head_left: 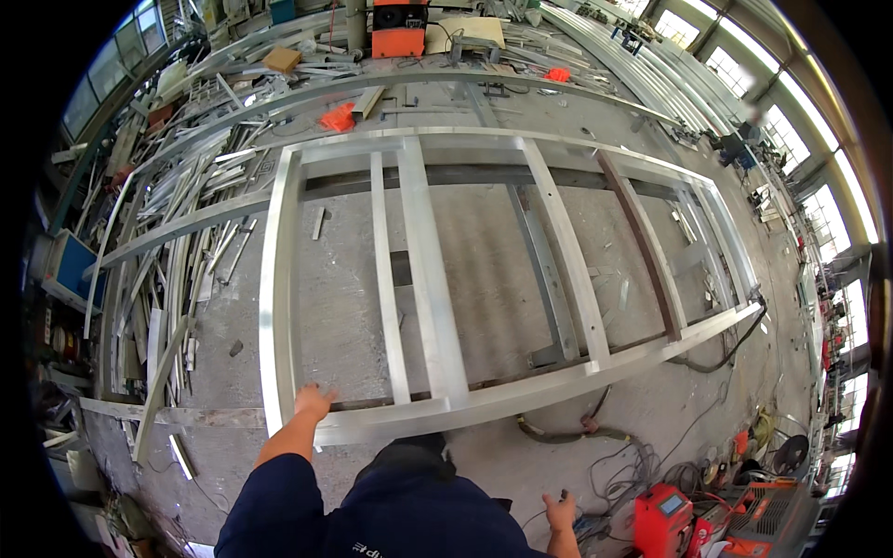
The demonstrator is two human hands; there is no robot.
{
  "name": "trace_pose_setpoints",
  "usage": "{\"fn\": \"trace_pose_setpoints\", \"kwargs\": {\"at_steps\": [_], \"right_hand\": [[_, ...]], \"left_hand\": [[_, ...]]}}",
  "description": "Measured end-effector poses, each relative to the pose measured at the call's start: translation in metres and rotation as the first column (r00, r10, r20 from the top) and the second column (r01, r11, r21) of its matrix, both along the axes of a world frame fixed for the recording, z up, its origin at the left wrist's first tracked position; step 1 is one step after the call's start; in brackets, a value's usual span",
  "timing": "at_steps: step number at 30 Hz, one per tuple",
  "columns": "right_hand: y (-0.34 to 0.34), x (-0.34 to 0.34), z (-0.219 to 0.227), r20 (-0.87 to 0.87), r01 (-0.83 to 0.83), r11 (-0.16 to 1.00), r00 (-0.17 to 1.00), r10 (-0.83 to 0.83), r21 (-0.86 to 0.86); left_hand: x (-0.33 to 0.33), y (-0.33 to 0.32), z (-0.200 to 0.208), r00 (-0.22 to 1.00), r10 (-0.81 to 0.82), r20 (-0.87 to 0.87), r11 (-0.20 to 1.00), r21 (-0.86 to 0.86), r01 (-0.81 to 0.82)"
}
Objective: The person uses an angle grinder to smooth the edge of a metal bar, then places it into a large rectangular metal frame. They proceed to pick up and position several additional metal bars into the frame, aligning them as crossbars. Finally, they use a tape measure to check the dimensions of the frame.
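Observation:
A large rectangular frame of silvery metal profiles [434,279] lies across dark beams in front of me, with several crossbars between its long sides. One crossbar [642,246] is brown. At the frame's near left corner, my left hand [314,402] rests on the metal with its fingers stretched out, not wrapped round it. My right hand [560,511] is low at my right side, away from the frame. Its thumb and a finger stand apart; a small dark spot shows at the fingertips, too small to make out.
Metal offcuts [186,251] pile up on the left. A red machine with a small screen [662,517] stands near right among loose cables [614,465]. An orange machine [400,33] stands at the back. Long profiles [623,60] lie far right, near another person [741,141].

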State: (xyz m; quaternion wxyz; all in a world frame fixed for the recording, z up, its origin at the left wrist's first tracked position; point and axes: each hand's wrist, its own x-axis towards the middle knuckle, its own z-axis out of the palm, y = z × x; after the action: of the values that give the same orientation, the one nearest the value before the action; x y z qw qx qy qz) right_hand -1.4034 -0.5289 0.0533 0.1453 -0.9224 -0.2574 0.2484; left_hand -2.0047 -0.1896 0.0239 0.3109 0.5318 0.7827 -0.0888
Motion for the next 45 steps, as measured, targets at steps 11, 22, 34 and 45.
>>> {"fn": "trace_pose_setpoints", "kwargs": {"at_steps": [11,22,34,45], "right_hand": [[-0.092,-0.170,-0.013,-0.315,0.194,0.957,0.941,-0.120,0.215],[-0.272,-0.391,-0.064,-0.670,0.285,0.924,0.637,-0.380,-0.254],[-0.261,-0.552,-0.105,-0.715,0.247,0.940,0.611,-0.339,-0.234],[-0.154,-0.795,0.073,-0.563,-0.070,0.916,0.807,-0.180,-0.394]], "left_hand": [[-0.245,-0.209,0.034,0.983,-0.035,-0.178,0.995,-0.099,0.018],[-0.479,-0.365,0.053,0.986,0.076,-0.147,0.960,-0.257,-0.112],[-0.776,-0.356,0.058,0.876,0.430,-0.218,0.895,0.231,-0.382],[-0.981,-0.305,-0.077,0.796,0.604,0.036,0.786,-0.187,-0.589]]}}
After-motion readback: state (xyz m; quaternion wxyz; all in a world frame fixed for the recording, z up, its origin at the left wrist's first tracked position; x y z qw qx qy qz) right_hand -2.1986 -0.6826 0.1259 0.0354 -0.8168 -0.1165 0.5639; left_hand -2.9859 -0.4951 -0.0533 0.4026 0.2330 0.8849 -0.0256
